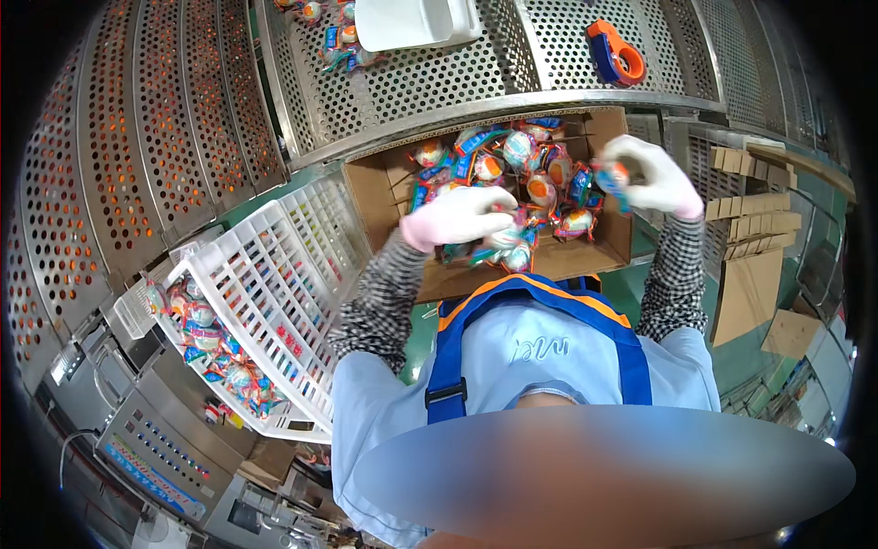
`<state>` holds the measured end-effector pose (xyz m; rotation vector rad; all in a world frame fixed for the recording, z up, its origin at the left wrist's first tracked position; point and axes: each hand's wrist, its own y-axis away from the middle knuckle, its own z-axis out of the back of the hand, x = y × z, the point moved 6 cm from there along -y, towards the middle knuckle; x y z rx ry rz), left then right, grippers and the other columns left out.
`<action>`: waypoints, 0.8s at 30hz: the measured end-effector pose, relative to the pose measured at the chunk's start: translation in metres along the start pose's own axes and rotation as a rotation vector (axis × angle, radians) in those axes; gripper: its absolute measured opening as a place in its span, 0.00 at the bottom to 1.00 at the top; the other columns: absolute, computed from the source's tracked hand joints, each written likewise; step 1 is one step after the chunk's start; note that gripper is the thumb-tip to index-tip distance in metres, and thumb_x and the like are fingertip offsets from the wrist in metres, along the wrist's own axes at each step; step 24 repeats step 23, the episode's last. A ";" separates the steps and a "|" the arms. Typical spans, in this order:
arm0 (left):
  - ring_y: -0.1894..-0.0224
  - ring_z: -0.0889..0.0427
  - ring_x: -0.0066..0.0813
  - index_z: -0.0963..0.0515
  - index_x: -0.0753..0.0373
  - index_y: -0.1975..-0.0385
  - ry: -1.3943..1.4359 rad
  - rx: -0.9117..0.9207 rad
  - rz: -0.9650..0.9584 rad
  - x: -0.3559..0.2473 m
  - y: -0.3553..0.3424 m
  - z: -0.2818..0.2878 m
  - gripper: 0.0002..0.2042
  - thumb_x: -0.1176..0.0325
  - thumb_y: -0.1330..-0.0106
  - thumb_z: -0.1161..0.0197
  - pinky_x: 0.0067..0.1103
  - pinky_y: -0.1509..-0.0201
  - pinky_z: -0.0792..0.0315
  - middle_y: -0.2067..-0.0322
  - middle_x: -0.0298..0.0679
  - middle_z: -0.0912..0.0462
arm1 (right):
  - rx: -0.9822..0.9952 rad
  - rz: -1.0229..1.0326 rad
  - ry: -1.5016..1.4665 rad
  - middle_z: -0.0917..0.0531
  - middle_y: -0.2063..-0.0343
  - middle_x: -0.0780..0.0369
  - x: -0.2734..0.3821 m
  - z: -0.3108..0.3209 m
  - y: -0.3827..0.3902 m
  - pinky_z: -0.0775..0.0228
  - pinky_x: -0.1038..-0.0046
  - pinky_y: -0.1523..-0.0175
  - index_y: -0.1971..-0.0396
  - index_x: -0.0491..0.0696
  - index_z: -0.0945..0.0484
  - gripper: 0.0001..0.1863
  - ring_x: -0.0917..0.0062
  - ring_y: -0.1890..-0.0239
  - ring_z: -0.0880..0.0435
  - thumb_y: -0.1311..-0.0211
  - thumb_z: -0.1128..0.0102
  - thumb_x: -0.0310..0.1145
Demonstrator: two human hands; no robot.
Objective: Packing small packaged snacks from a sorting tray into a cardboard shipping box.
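- Reaching into the cardboard box in front of me, I have both gloved hands over the heap of wrapped sweets inside it.
- My left hand lies low on the pile near the box's front edge, fingers curled down among the packets; I think they are closed on one or two, but the glove hides the grip, so I cannot tell for sure.
- My right hand is raised at the box's right wall, fingers pinched together on a single orange-and-blue packet.
- Judging by the fill, much has been packed: the box holds a good layer, though bare cardboard shows at the left and along the front.
- More waits: the white slotted crate to my left has packets in its lower end.
- Beyond the box, on the perforated steel table, sit an orange tape dispenser and a white tray.
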<state>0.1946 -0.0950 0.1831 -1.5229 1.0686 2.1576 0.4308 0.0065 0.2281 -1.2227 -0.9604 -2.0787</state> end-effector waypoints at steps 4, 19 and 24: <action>0.56 0.25 0.47 0.31 0.64 0.51 -0.404 -0.751 -0.079 0.008 -0.022 0.000 0.24 0.56 0.44 0.39 0.34 0.52 0.30 0.60 0.50 0.25 | -0.286 0.009 0.502 0.21 0.65 0.54 -0.016 -0.023 -0.015 0.30 0.69 0.52 0.61 0.42 0.24 0.15 0.62 0.59 0.22 0.52 0.49 0.21; 0.60 0.20 0.42 0.34 0.65 0.52 -0.167 -0.448 0.163 0.094 0.013 -0.038 0.24 0.58 0.43 0.38 0.29 0.53 0.27 0.62 0.50 0.21 | -0.530 -0.165 0.622 0.20 0.73 0.56 -0.064 -0.060 -0.033 0.30 0.62 0.60 0.71 0.46 0.23 0.10 0.61 0.66 0.22 0.46 0.43 0.37; 0.57 0.21 0.40 0.34 0.60 0.48 0.009 -0.605 0.063 0.058 0.040 -0.012 0.27 0.56 0.45 0.34 0.26 0.51 0.28 0.57 0.45 0.21 | -0.891 0.086 0.602 0.22 0.76 0.60 -0.028 -0.056 0.001 0.29 0.67 0.61 0.73 0.46 0.23 0.03 0.66 0.68 0.22 0.47 0.41 0.29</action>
